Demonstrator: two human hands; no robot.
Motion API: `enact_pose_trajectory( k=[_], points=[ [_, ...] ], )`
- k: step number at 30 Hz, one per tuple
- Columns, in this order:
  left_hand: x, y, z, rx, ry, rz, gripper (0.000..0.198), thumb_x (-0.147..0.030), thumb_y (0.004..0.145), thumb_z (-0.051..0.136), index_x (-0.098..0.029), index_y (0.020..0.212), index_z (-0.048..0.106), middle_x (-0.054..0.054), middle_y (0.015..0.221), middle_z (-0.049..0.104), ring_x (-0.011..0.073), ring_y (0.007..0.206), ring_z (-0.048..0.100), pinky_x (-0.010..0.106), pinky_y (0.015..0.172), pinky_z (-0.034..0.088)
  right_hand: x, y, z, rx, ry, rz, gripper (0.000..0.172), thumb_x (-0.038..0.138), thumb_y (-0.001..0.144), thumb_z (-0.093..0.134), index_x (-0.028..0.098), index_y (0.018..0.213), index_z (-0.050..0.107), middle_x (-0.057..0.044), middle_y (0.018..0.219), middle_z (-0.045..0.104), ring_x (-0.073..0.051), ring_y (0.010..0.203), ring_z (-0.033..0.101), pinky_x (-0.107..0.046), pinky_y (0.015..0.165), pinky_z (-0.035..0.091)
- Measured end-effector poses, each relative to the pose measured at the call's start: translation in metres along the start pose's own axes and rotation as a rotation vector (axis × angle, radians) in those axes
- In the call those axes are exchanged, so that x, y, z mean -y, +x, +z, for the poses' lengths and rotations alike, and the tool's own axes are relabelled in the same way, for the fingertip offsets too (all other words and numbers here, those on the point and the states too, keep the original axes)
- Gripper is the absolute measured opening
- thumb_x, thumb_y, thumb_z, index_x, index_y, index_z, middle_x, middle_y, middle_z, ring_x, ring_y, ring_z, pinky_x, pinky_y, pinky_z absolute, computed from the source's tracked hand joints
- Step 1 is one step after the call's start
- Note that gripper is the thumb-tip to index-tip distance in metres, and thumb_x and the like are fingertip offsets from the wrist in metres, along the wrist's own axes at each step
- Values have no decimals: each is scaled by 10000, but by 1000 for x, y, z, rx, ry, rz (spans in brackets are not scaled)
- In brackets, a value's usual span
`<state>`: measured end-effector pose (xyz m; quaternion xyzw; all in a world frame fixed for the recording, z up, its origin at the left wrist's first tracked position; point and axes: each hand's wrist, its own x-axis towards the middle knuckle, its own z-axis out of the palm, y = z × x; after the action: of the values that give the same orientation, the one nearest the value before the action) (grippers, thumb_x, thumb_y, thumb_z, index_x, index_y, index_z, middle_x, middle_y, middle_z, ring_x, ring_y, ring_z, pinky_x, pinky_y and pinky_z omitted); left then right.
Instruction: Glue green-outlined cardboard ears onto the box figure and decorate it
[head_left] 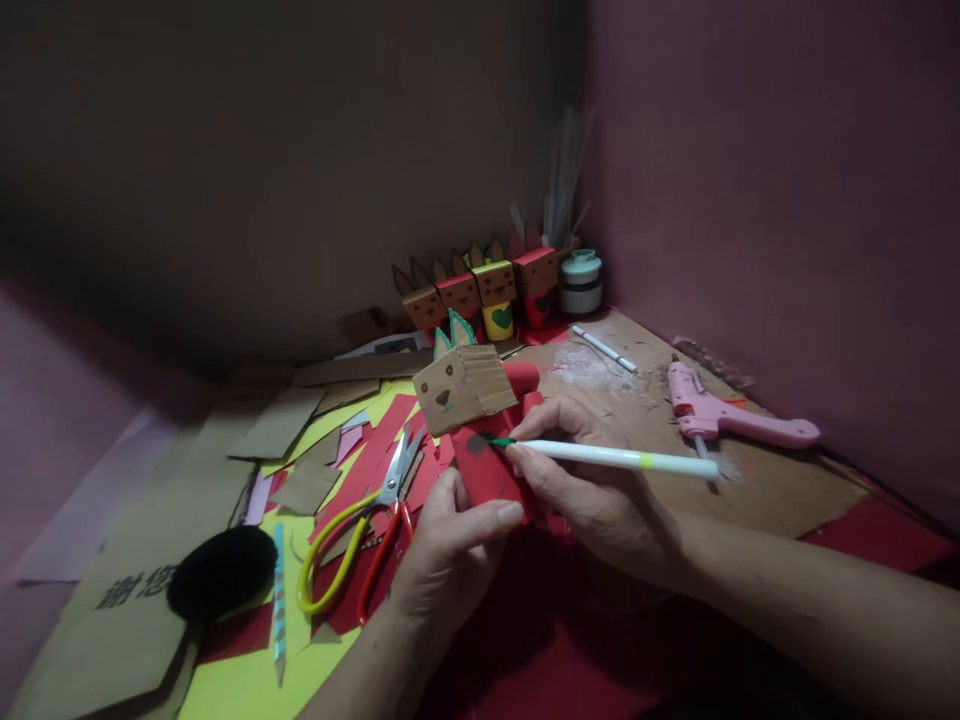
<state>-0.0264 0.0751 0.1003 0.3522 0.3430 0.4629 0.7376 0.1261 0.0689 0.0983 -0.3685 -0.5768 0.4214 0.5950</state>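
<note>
My left hand is closed around the lower red body of a cardboard animal figure, keeping it tilted. The figure has a box-shaped brown head with a drawn face and green-edged ears. A dark patch shows on its red front. In my right hand a white marker pen is pinched, its green tip at or very near that patch. Scissors with one yellow and one red handle lie open-bladed left of the figure.
Several similar figures stand at the back beside a lidded jar. On the right lie a pink glue gun and another white pen. Cardboard and paper scraps, a pencil and a black oval object cover the left.
</note>
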Motion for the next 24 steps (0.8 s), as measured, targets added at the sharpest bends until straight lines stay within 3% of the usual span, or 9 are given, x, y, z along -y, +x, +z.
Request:
enact_pose_trajectory(
  k=[9, 17, 24],
  points=[
    [-3, 1, 1, 41, 17, -31, 250, -92, 628, 874, -150, 822, 728, -4, 678, 694, 107, 571, 619, 189, 586, 522, 6, -1, -1, 13, -40, 5, 116, 206, 918, 623, 240, 814, 584, 26, 762, 552, -137, 667, 509, -271, 595, 429],
    [-2, 1, 1, 60, 7, -17, 253, -118, 630, 881, -151, 835, 738, -2, 642, 675, 115, 560, 604, 195, 556, 509, -2, -3, -1, -33, -4, -10, 57, 305, 970, 644, 253, 956, 626, 6, 888, 624, -153, 776, 591, -290, 687, 489],
    [-3, 0, 2, 66, -8, -27, 273, -75, 641, 861, -153, 881, 757, -14, 667, 676, 97, 575, 588, 177, 571, 502, 4, 0, -3, 77, 4, -34, 113, 180, 929, 618, 240, 839, 588, 38, 776, 580, -126, 686, 537, -270, 622, 431]
  ],
)
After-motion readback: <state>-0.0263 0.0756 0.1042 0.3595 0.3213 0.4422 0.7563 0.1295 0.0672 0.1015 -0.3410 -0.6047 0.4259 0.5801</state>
